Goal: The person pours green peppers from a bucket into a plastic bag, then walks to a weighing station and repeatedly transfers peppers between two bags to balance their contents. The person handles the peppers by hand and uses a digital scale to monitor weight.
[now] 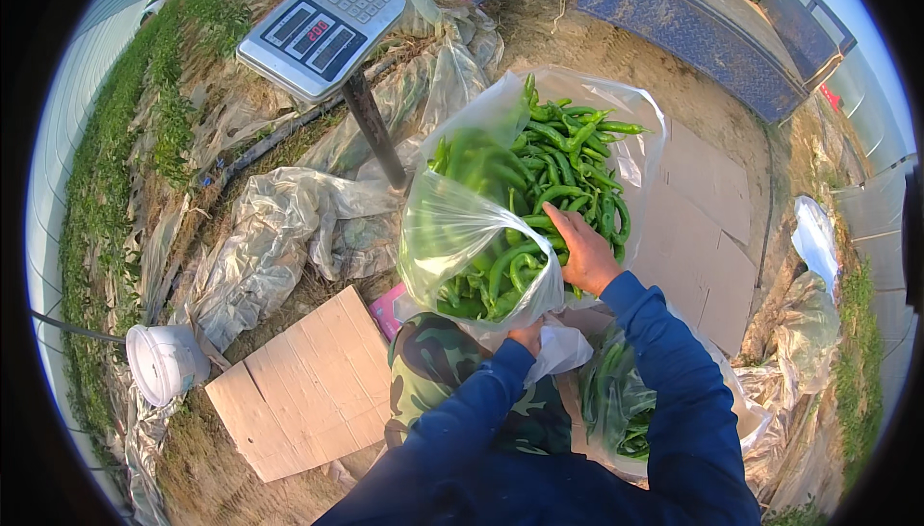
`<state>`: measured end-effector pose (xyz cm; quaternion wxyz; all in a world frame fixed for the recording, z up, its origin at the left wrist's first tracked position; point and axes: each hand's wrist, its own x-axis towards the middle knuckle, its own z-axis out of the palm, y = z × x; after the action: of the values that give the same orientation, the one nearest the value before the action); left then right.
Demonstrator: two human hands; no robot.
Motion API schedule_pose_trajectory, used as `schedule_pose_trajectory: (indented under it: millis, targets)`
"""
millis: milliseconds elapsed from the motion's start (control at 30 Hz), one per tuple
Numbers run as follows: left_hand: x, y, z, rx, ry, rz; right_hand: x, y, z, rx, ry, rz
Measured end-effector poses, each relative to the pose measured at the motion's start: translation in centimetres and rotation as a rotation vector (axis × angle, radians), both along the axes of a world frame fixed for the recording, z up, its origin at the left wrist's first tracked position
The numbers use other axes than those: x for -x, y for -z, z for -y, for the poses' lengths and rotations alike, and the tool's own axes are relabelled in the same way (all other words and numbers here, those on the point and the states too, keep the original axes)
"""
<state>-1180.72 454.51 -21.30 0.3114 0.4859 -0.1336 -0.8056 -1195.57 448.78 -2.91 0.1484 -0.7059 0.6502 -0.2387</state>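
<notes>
A clear plastic bag (462, 215) full of long green peppers (559, 158) stands before me, its mouth spread wide. My right hand (586, 250) lies on the peppers at the near right of the mouth, its visible fingers apart; some fingertips are hidden. Low at the bag's near side is my left hand (529, 337), with its fingers out of sight behind the plastic. White plastic (563, 349) bunches beside that hand. Behind the bag rises a scale's display head (321, 28) on a metal post (374, 129). Whatever lies under the bag is hidden.
Another clear bag of green peppers (621, 396) sits by my right forearm. Flat cardboard (317, 381) lies at left, more cardboard (693, 237) at right. A white bucket (162, 363), crumpled plastic sheeting (267, 230) and a blue metal truck bed or trailer (686, 35) surround the spot.
</notes>
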Motion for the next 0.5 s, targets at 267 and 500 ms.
schedule_pose_trajectory:
  millis: [267,500]
  targets:
    - [3.1,-3.7,4.4,0.181,-0.146,-0.045,2.1,-1.7,5.8,-0.104,-0.068,-0.006]
    - [6.1,-10.1,9.3,0.122,-0.321,-0.102,4.3,-2.8,11.2,-0.152,-0.111,-0.035]
